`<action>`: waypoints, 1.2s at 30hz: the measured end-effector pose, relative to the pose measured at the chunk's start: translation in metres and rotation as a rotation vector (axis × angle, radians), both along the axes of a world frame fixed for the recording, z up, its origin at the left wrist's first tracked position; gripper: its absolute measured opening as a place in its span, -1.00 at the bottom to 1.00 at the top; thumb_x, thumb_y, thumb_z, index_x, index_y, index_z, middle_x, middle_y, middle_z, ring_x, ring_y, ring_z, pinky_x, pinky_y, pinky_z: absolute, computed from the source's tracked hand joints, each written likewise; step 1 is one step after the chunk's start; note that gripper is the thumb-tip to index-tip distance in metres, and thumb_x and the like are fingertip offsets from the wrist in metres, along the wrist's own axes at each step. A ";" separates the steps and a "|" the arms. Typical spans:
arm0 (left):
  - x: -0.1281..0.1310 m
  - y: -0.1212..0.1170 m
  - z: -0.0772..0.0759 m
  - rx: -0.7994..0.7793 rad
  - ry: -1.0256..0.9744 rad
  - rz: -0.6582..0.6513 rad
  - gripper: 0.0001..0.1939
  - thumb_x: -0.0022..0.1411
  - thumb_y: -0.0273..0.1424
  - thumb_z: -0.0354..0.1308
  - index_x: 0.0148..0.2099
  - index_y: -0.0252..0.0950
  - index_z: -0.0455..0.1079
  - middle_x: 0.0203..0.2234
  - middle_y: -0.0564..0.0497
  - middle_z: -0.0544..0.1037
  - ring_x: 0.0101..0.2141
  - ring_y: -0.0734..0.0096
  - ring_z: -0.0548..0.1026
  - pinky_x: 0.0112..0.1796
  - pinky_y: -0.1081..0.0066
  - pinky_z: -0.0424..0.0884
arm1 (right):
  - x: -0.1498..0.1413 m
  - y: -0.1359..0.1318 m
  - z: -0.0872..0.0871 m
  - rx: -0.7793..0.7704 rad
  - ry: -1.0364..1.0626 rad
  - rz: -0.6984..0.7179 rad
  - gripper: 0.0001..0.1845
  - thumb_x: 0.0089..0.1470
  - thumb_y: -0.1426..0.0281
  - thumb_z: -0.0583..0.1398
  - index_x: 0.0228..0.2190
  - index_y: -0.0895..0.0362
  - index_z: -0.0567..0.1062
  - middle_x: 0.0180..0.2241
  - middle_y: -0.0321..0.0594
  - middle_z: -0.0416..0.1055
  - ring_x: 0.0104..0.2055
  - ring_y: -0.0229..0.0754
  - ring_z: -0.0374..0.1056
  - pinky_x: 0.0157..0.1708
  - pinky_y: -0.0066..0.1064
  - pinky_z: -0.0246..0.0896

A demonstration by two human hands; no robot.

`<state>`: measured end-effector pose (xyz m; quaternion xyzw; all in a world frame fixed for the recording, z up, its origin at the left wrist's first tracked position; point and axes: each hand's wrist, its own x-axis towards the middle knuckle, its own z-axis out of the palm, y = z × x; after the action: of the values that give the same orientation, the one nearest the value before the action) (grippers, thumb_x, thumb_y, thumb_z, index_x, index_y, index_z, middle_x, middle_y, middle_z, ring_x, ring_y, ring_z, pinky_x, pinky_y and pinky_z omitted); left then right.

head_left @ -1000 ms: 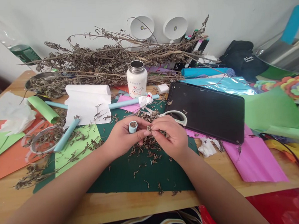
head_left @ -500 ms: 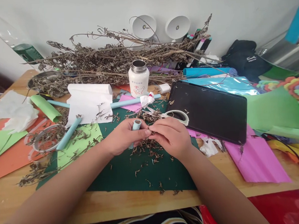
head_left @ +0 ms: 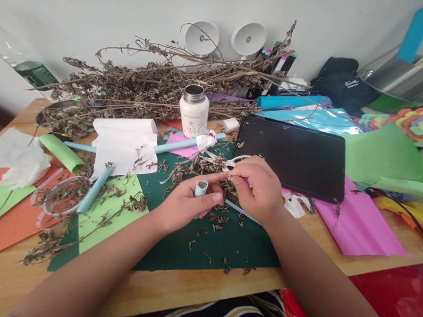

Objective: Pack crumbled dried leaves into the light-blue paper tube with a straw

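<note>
My left hand (head_left: pixel 188 200) is wrapped round a short pale blue paper tube (head_left: pixel 201 188), its open top showing brown dried plant bits inside. The index finger of that hand stretches to the right. At its tip, my right hand (head_left: pixel 257 189) is closed in a pinch; what it holds is too small to make out. A thin pale blue-grey strip (head_left: pixel 242 211) runs under my right hand, partly hidden. Crumbled dried leaves (head_left: pixel 218 219) lie beneath both hands on a dark green mat (head_left: pixel 167 255). White-handled scissors (head_left: pixel 231 163) lie just behind my right hand, partly covered.
Dried branches (head_left: pixel 140 82) fill the back, behind a white open bottle (head_left: pixel 195 112). A black tablet (head_left: pixel 293 159) lies right of the mat. More blue tubes (head_left: pixel 96 189), white paper (head_left: pixel 126 149) and a tape roll (head_left: pixel 66 197) are at left; pink paper (head_left: pixel 357 224) lies right.
My left hand has shifted slightly right and down with the tube, its index finger now extended. My right hand has moved a little right, and the thin strip has come into view under it.
</note>
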<state>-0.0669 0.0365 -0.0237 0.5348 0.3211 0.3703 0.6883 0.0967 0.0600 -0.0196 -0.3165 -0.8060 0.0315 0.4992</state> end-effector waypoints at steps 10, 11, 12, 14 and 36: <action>0.010 -0.016 -0.008 0.407 0.396 0.065 -0.79 0.03 -0.33 0.01 -0.57 -0.34 0.21 -0.69 0.09 0.30 -0.61 0.54 0.25 -0.56 0.56 0.22 | -0.006 -0.015 0.018 -0.280 -0.094 0.482 -0.94 -0.04 0.50 0.11 -0.49 0.11 0.34 -0.51 -0.29 0.36 -0.43 -0.32 0.24 -0.39 -0.41 0.20; 0.010 -0.017 -0.008 0.439 0.418 0.072 -0.81 0.03 -0.35 0.00 -0.54 -0.35 0.23 -0.66 0.08 0.32 -0.59 0.53 0.25 -0.55 0.56 0.23 | -0.006 -0.015 0.019 -0.316 -0.091 0.479 -0.94 -0.05 0.50 0.11 -0.49 0.11 0.34 -0.52 -0.30 0.35 -0.44 -0.32 0.24 -0.40 -0.43 0.19; 0.010 -0.017 -0.009 0.453 0.430 0.063 -0.82 0.03 -0.35 -0.01 -0.52 -0.35 0.25 -0.65 0.07 0.33 -0.58 0.52 0.27 -0.54 0.56 0.24 | -0.006 -0.016 0.020 -0.362 -0.095 0.470 -0.93 -0.06 0.51 0.12 -0.50 0.11 0.33 -0.53 -0.31 0.34 -0.44 -0.33 0.24 -0.41 -0.44 0.19; 0.010 -0.020 -0.009 0.441 0.442 0.032 -0.82 0.05 -0.36 -0.02 -0.50 -0.36 0.27 -0.62 0.06 0.35 -0.55 0.49 0.29 -0.51 0.55 0.26 | -0.005 -0.019 0.022 -0.459 -0.149 0.441 -0.92 -0.07 0.52 0.13 -0.52 0.11 0.32 -0.54 -0.33 0.32 -0.45 -0.33 0.23 -0.44 -0.46 0.18; 0.004 -0.046 -0.020 0.615 0.238 -0.321 -0.58 0.25 -0.20 -0.43 -0.41 -0.34 0.11 -0.52 -0.07 0.30 -0.43 0.37 0.25 -0.32 0.41 0.23 | 0.010 -0.069 -0.005 -0.720 -0.011 0.486 -0.86 -0.11 0.55 0.12 -0.42 0.12 0.34 -0.47 -0.28 0.21 -0.41 -0.32 0.19 -0.44 -0.46 0.18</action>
<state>-0.0629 -0.0097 -0.0435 0.7998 0.1845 0.2719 0.5023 0.1072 -0.0087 -0.0250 -0.2715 -0.7974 0.4255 0.3308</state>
